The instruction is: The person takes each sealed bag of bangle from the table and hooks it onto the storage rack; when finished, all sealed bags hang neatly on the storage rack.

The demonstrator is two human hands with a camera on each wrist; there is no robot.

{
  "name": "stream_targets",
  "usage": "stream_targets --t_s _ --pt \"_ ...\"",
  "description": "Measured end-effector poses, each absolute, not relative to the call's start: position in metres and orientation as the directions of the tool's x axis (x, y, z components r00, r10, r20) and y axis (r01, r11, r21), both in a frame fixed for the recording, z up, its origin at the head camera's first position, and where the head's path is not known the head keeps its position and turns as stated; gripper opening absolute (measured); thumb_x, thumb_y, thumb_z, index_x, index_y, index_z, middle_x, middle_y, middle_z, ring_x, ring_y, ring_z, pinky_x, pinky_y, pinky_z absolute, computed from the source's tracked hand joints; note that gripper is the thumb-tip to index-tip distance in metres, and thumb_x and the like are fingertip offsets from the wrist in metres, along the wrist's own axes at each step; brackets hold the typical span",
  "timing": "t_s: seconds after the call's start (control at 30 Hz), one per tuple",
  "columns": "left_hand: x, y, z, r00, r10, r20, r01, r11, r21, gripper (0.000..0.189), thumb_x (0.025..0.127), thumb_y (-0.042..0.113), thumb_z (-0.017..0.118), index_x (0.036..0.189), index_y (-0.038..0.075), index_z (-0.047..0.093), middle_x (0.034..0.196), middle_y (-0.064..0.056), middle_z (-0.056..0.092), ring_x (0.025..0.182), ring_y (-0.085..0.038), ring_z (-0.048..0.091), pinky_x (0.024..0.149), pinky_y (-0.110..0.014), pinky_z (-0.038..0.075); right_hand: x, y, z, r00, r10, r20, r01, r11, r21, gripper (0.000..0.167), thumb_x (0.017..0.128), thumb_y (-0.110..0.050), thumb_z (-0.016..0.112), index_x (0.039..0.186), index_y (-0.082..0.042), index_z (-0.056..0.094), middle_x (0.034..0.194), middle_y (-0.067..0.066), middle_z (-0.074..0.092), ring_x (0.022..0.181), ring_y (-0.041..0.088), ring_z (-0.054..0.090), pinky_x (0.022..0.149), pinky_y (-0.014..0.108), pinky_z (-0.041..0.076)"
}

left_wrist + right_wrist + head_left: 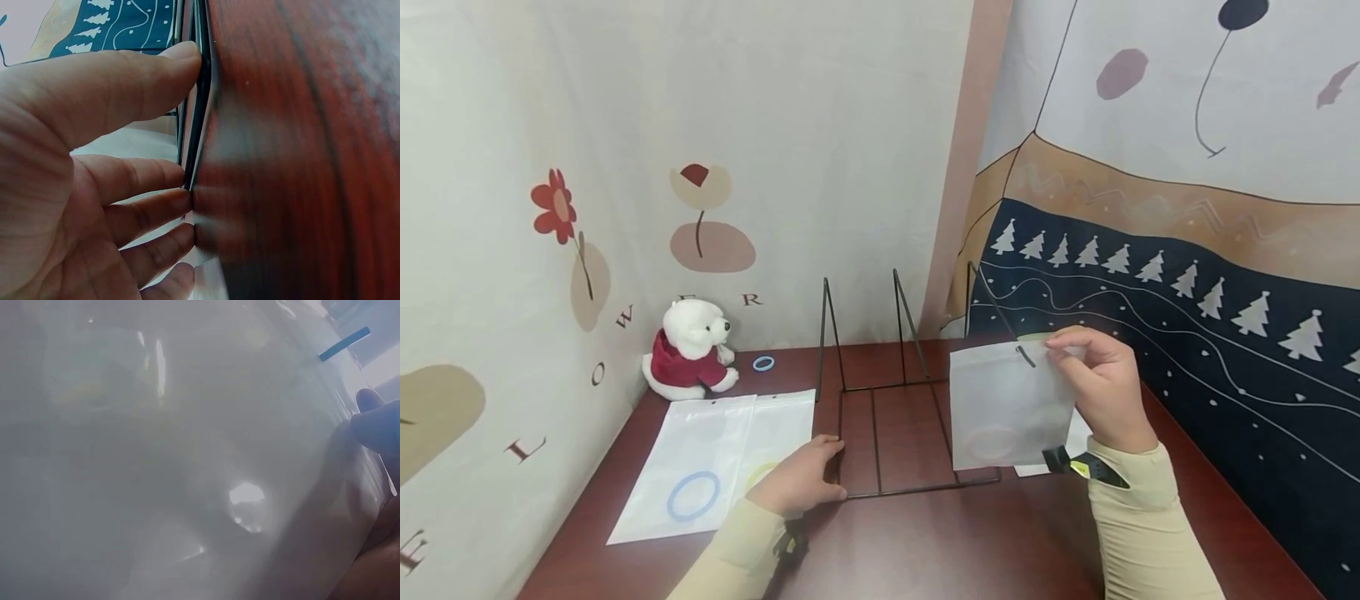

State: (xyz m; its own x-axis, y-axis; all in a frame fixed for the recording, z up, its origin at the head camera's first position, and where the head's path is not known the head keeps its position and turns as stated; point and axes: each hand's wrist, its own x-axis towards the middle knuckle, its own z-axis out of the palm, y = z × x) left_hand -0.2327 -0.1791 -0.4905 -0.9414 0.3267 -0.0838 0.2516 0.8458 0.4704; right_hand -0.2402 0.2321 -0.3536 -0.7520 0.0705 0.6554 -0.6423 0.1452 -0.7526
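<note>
Through the head view I noted, at the table's back left corner, a plush bear in a dark red garment, with a small blue ring just beside it. Along the left edge lay two flat bags, overlapping; one showed a larger blue ring near its lower end, the other a yellow ring partly covered by the person's left forearm. A white sheet lay toward the right edge, mostly hidden behind the raised work.

A black wire rack stood mid-table, its right side obstructed from my view by the white bag. I found the left hand with thumb and fingers spread and fairly straight, the tips touching the rack's front left corner. The right hand pinched the bag by its top right corner.

The bag hung upright above the table, at the rack's right prong, whose end protruded on the near face close to the top edge. It was cloudy and smooth, with a faint pinkish ring low inside; the right wrist view recorded glare on it.

The table was reddish brown and glossy. Printed cloth backed it; dark cloth with white trees bordered its right edge.
</note>
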Motion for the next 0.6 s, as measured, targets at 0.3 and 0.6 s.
stream_targets --t_s 0.3,0.6 --pt "-0.2311 -0.1785 -0.4924 -0.942 0.322 -0.098 0.239 0.846 0.476 0.080 0.080 0.023 0.088 0.147 -0.007 0.055 0.156 -0.025 0.049 0.145 -0.044 0.049 0.121 -0.057 0.041 -0.2455 0.2265 -0.3576 -0.741 0.108 0.663 -0.633 0.217 -0.743 0.015 0.096 0.010 0.066 0.100 0.004 0.079 0.103 -0.001 0.078 0.099 0.016 0.067 0.078 0.023 0.056" --pt "-0.2340 -0.1795 -0.4911 -0.940 0.329 -0.086 0.254 0.848 0.465 0.081 0.079 0.023 0.088 0.147 -0.008 0.055 0.155 -0.026 0.050 0.144 -0.044 0.049 0.121 -0.057 0.041 -0.2502 0.2292 -0.3594 -0.787 0.097 0.609 -0.569 0.269 -0.777 0.017 0.099 0.005 0.064 0.109 0.004 0.077 0.108 -0.011 0.075 0.106 0.017 0.064 0.077 0.027 0.055"
